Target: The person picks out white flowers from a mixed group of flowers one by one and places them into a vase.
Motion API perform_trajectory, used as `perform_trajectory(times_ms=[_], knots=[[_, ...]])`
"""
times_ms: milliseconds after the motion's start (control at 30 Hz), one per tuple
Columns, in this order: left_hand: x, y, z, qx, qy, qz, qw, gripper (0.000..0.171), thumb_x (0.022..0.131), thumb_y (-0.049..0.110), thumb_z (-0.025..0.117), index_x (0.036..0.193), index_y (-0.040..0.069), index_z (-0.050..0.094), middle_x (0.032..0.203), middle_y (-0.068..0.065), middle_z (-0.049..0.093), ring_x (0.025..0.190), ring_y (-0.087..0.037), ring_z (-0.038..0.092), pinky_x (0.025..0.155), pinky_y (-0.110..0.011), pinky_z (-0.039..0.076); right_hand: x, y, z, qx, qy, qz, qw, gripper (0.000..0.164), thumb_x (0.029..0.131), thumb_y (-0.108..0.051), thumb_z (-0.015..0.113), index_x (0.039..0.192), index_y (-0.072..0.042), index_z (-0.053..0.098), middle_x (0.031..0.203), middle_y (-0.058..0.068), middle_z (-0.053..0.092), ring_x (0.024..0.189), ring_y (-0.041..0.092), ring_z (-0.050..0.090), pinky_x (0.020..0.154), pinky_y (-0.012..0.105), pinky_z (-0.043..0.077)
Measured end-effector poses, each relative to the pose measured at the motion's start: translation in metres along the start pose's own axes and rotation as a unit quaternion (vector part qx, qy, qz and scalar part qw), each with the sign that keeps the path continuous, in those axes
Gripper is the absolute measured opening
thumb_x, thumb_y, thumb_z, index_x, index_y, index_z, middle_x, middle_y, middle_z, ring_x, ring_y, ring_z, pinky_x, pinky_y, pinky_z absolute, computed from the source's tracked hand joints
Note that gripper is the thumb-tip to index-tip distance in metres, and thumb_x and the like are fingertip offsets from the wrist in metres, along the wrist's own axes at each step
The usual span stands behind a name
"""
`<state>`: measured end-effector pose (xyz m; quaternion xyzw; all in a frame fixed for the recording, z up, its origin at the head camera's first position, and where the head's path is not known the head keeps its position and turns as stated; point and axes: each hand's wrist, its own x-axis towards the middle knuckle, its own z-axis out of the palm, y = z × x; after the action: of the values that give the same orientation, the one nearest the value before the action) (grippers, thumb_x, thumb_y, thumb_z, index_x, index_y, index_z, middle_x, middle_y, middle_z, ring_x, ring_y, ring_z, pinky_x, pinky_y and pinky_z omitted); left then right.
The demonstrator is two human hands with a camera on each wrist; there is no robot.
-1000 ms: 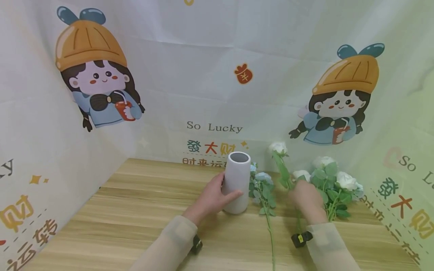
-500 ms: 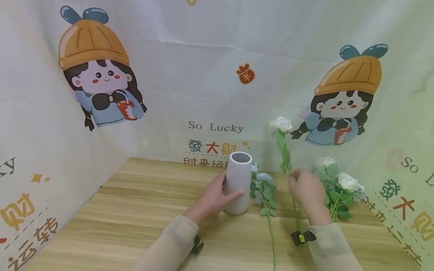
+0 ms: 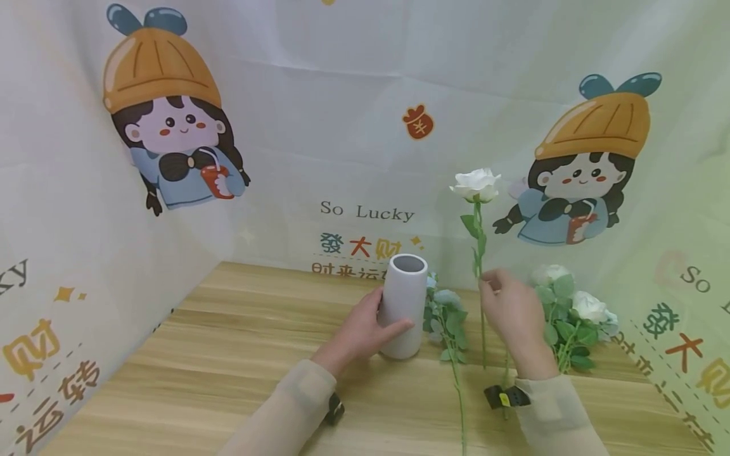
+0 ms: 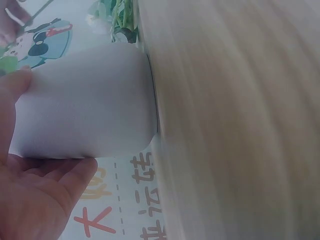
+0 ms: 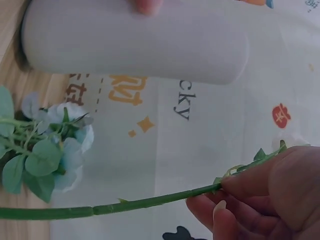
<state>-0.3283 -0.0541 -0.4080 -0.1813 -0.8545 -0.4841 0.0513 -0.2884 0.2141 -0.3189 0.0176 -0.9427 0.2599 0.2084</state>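
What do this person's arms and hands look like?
The left sleeve and right sleeve are long and cream. The left hand and right hand are gloveless. A small black device sits at each wrist; the right one shows a yellow patch.

Both wrist views share the vase [image 3: 405,296] close-up.

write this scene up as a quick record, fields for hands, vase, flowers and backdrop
left hand: holds vase
right hand: holds white rose by its stem
vase: pale, upright on table
blue flowers: on table, right of vase
other white roses: right of right hand
backdrop: cloth printed with cartoon figures
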Motion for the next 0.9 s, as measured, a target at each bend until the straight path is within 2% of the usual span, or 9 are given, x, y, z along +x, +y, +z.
perform_trajectory(times_ms=[100, 300, 467, 633, 800, 900], knots=[[0.000, 0.001, 0.000, -0.003, 0.000, -0.001, 1.0000, 0.090, 0.097, 0.050, 0.083, 0.166, 0.009, 0.042, 0.161, -0.020, 0.056, 0.147, -0.039, 0.058, 0.125, -0.061, 0.048, 0.000, -0.006, -0.001, 0.010, 0.018, -0.013, 1.000, 0.040, 0.114, -0.029, 0.051, 0.139, -0.004, 0.070, 0.130, 0.024, 0.077, 0.099, 0.041, 0.077, 0.076, 0.055, 0.063], [-0.001, 0.001, 0.000, -0.008, 0.000, -0.004, 1.0000, 0.090, 0.096, 0.049, 0.084, 0.166, 0.009, 0.042, 0.161, -0.019, 0.056, 0.147, -0.039, 0.058, 0.125, -0.061, 0.049, -0.001, -0.020, -0.004, 0.043, 0.037, -0.028, 0.998, 0.038, 0.114, -0.028, 0.052, 0.138, -0.006, 0.072, 0.128, 0.022, 0.078, 0.110, 0.041, 0.076, 0.085, 0.059, 0.063], [0.000, 0.001, 0.000, -0.010, 0.000, -0.007, 0.9999, 0.091, 0.096, 0.048, 0.084, 0.166, 0.009, 0.041, 0.161, -0.020, 0.055, 0.147, -0.039, 0.057, 0.125, -0.061, 0.049, -0.001, -0.030, -0.005, 0.070, 0.067, -0.045, 0.994, 0.037, 0.115, -0.029, 0.053, 0.137, -0.007, 0.074, 0.126, 0.021, 0.079, 0.110, 0.041, 0.076, 0.085, 0.059, 0.063], [0.001, 0.001, 0.000, 0.000, 0.003, -0.012, 0.9999, 0.090, 0.096, 0.046, 0.085, 0.166, 0.008, 0.042, 0.160, -0.021, 0.056, 0.147, -0.040, 0.058, 0.124, -0.061, 0.049, 0.000, -0.044, -0.007, 0.100, 0.102, -0.055, 0.988, 0.035, 0.114, -0.029, 0.057, 0.136, -0.008, 0.075, 0.126, 0.019, 0.080, 0.108, 0.040, 0.077, 0.086, 0.060, 0.064], [0.002, 0.000, 0.000, 0.007, 0.001, -0.002, 1.0000, 0.088, 0.096, 0.044, 0.085, 0.164, 0.006, 0.044, 0.158, -0.021, 0.058, 0.145, -0.039, 0.059, 0.122, -0.060, 0.051, 0.000, -0.053, -0.008, 0.130, 0.129, -0.066, 0.981, 0.032, 0.113, -0.026, 0.061, 0.134, -0.008, 0.076, 0.128, 0.016, 0.080, 0.107, 0.039, 0.078, 0.089, 0.059, 0.064], [0.002, 0.000, 0.000, 0.007, 0.000, -0.001, 1.0000, 0.087, 0.097, 0.045, 0.085, 0.164, 0.007, 0.044, 0.157, -0.021, 0.058, 0.145, -0.039, 0.059, 0.123, -0.060, 0.051, 0.000, -0.057, -0.009, 0.149, 0.146, -0.075, 0.975, 0.031, 0.112, -0.026, 0.064, 0.133, -0.008, 0.077, 0.123, 0.016, 0.082, 0.106, 0.038, 0.078, 0.090, 0.057, 0.063]])
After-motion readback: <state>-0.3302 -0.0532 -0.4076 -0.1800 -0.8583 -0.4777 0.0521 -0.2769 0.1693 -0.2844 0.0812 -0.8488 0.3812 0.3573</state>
